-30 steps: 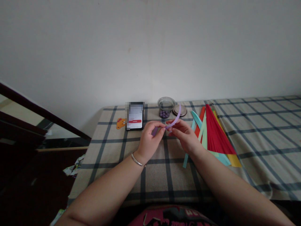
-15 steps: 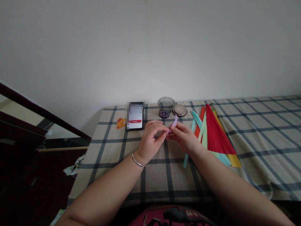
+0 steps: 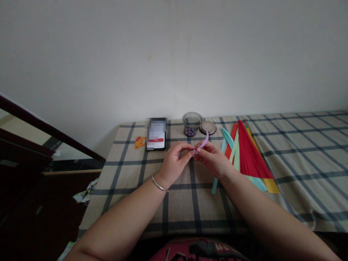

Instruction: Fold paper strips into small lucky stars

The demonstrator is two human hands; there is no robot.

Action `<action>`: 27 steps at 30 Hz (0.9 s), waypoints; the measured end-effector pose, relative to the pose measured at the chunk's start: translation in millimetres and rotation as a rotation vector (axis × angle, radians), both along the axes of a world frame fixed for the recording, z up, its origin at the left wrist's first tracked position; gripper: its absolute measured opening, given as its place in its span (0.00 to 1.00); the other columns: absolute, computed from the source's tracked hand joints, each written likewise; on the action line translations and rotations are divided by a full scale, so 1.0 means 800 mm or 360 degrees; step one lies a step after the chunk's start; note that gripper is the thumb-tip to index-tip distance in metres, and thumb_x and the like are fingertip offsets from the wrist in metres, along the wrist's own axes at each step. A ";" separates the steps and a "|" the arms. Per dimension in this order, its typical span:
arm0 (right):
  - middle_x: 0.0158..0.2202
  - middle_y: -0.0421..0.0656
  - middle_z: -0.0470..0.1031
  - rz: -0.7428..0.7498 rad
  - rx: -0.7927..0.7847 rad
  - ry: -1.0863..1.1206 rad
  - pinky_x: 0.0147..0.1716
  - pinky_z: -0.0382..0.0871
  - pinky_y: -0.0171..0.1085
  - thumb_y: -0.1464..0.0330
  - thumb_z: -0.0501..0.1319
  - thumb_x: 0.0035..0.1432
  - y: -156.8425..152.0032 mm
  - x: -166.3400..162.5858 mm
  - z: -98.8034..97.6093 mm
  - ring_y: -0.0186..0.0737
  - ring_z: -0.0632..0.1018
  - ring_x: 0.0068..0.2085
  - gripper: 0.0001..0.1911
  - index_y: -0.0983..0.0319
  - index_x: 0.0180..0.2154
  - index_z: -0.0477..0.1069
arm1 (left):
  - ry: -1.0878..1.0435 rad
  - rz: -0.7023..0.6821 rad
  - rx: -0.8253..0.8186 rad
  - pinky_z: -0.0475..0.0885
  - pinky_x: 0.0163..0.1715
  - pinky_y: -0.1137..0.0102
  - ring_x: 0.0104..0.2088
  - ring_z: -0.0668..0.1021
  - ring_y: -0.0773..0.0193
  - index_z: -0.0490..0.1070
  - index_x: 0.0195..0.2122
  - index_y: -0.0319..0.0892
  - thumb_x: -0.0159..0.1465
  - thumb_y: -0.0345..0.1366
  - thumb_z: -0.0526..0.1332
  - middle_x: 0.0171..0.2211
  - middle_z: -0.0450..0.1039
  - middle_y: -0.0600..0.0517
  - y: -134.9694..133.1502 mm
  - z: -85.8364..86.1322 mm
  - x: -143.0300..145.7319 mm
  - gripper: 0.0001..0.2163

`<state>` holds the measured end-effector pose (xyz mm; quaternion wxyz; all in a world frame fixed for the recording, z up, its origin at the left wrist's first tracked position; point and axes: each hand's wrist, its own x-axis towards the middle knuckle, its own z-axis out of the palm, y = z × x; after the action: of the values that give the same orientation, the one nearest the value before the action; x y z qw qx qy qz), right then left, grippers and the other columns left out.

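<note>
Head view: a lilac strip (image 3: 206,140) is held above the near-middle of the table, its longer free part narrow and curving upward like a thin crescent, its lower end a small darker bit at the fingertips. Whether that bit is folded or knotted is too small to tell.

Both bare forearms reach forward from the lower corners and come together at the strip. The left hand (image 3: 177,156) has its thumb and forefinger pinched on the small end; the right hand (image 3: 214,157), fingers curled, grips the strip just beside it, the fingertips of both nearly meeting. A silver bracelet (image 3: 158,183) circles the left wrist.

A plain pale wall (image 3: 174,61) rises behind a checked tablecloth (image 3: 179,214) in beige with dark bands, rumpled at the right. On the left lies a dark floor (image 3: 54,203), with a dark sloping rail (image 3: 51,130) above it. Right of the hands, red strips (image 3: 250,156) fan over yellow, green, orange and light blue ones. A phone (image 3: 157,134) with a lit, partly blurred screen stands beyond the left hand. Near the wall, a clear tub (image 3: 192,119) holds small purple pieces (image 3: 190,131), its rim close to a round lid (image 3: 208,127). An orange bear cutout (image 3: 139,142) lies beside the phone.
</note>
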<state>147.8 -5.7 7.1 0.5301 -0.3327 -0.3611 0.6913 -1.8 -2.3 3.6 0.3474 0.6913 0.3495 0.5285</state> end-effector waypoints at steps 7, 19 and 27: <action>0.24 0.36 0.73 -0.0224 0.0175 -0.0289 0.28 0.66 0.33 0.60 0.72 0.38 0.002 -0.002 0.000 0.31 0.71 0.27 0.15 0.60 0.26 0.70 | -0.0064 -0.0062 -0.0233 0.75 0.39 0.69 0.36 0.79 0.64 0.73 0.38 0.40 0.61 0.36 0.60 0.36 0.77 0.49 -0.002 0.003 0.003 0.07; 0.27 0.39 0.73 -0.0393 0.0325 -0.0635 0.28 0.65 0.35 0.60 0.69 0.43 0.004 0.001 -0.008 0.34 0.70 0.27 0.13 0.60 0.28 0.70 | -0.0078 -0.0027 -0.0295 0.76 0.41 0.68 0.39 0.79 0.63 0.73 0.40 0.40 0.61 0.34 0.60 0.38 0.78 0.48 -0.002 -0.003 0.005 0.08; 0.25 0.38 0.72 -0.0354 0.0215 -0.0514 0.29 0.66 0.36 0.56 0.69 0.42 0.004 0.001 -0.007 0.34 0.71 0.26 0.16 0.60 0.28 0.71 | -0.0130 -0.0021 -0.0337 0.76 0.41 0.68 0.38 0.79 0.64 0.73 0.39 0.40 0.60 0.34 0.60 0.37 0.78 0.48 -0.001 -0.003 0.005 0.07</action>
<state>148.3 -2.6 1.6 0.5595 -0.4407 -0.4478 0.5405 2.3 -3.3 1.2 0.4359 0.6308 0.3846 0.5140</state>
